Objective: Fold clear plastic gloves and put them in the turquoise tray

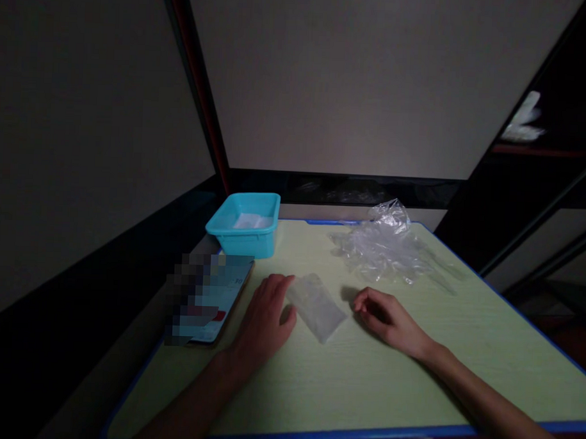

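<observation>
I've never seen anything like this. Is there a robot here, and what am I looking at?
No robot: these are a person's bare hands, seen by a camera worn on that person's head, looking forward and down. On the table lies a small translucent packet. The left hand has its fingertips at the packet's edge; the right hand rests loosely curled, with nothing visibly held. Beyond are a turquoise tub and crumpled clear plastic. At left is a flat screen device, partly blurred out.
</observation>
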Demonstrator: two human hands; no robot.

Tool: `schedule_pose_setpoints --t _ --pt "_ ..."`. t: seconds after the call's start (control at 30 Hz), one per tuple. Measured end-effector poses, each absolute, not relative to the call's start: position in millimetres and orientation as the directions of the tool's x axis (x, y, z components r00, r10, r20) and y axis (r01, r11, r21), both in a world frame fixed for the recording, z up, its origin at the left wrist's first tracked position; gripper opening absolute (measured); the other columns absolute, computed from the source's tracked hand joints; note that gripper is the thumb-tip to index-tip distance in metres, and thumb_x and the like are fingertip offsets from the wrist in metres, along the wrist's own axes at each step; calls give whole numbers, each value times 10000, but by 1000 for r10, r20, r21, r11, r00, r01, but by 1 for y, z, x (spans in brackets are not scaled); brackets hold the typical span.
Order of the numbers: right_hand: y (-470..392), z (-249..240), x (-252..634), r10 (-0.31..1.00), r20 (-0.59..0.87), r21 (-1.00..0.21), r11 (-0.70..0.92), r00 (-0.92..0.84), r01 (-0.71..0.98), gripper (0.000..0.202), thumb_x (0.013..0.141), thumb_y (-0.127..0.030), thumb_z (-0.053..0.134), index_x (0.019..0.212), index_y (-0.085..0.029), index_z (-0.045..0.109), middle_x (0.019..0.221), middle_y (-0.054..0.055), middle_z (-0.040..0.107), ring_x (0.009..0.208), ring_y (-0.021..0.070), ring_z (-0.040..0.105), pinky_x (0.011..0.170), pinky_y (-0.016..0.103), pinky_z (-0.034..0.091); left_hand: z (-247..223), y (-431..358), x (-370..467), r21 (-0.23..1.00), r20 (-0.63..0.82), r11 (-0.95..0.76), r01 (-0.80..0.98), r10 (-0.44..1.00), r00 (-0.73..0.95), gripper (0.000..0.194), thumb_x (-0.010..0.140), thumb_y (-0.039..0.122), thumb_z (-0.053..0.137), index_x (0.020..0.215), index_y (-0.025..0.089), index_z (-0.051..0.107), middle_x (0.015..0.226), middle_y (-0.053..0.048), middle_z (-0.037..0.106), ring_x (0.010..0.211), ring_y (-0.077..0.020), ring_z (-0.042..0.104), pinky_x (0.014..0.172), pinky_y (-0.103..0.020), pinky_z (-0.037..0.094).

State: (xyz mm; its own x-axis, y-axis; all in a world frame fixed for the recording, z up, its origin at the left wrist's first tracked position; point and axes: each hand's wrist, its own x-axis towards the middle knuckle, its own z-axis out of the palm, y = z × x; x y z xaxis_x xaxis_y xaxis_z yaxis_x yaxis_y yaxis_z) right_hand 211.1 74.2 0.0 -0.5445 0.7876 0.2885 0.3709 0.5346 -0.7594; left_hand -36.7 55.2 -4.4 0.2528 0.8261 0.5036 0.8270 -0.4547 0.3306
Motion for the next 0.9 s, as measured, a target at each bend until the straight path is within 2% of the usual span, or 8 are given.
schedule_pose_setpoints --t 0.07,0.17,0.27,0.4,0.7,0.9 --pt "68 2 218 712 326 -606 663 -622 440 164 806 -122 400 866 -169 545 817 61 522 759 157 498 659 266 405 -1 48 -31 345 488 -588 732 778 395 466 751 137 469 1210 162 387 1157 -111 473 1097 -237 427 942 -377 348" --pt "62 4 223 600 295 -399 785 -744 475 224 837 -151 386 931 -166 589 839 78 505 778 170 478 692 292 400 6 38 -21 344 361 -730 591 684 634 532 783 181 473 1293 175 322 1321 -96 388 1207 -219 347 1003 -354 291" --pt "61 3 223 585 291 -298 807 -757 509 247 859 -201 382 965 -166 602 806 72 497 750 170 466 683 301 395 11 35 -15 359 230 -777 517 610 758 620 805 261 490 1356 188 214 1417 -78 258 1277 -219 253 1040 -374 234" --pt "62 2 221 599 289 -241 801 -747 549 264 866 -235 389 1019 -174 595 820 72 504 770 178 467 696 313 391 11 38 -16 366 147 -763 533 613 776 658 818 335 493 1372 193 167 1440 -69 180 1303 -219 187 1062 -391 182" --pt "62 6 219 603 228 -217 797 -764 564 265 874 -253 381 998 -166 598 787 62 503 773 175 463 713 310 379 8 39 -15 337 96 -772 539 597 796 661 829 411 474 1368 162 182 1431 -89 195 1307 -218 169 1074 -399 153" --pt "61 4 220 591 281 -184 806 -756 562 272 879 -253 373 985 -161 605 768 59 504 747 170 456 691 309 373 8 41 -14 280 22 -777 564 593 805 702 828 469 450 1371 132 160 1442 -90 148 1318 -197 117 1085 -362 112"
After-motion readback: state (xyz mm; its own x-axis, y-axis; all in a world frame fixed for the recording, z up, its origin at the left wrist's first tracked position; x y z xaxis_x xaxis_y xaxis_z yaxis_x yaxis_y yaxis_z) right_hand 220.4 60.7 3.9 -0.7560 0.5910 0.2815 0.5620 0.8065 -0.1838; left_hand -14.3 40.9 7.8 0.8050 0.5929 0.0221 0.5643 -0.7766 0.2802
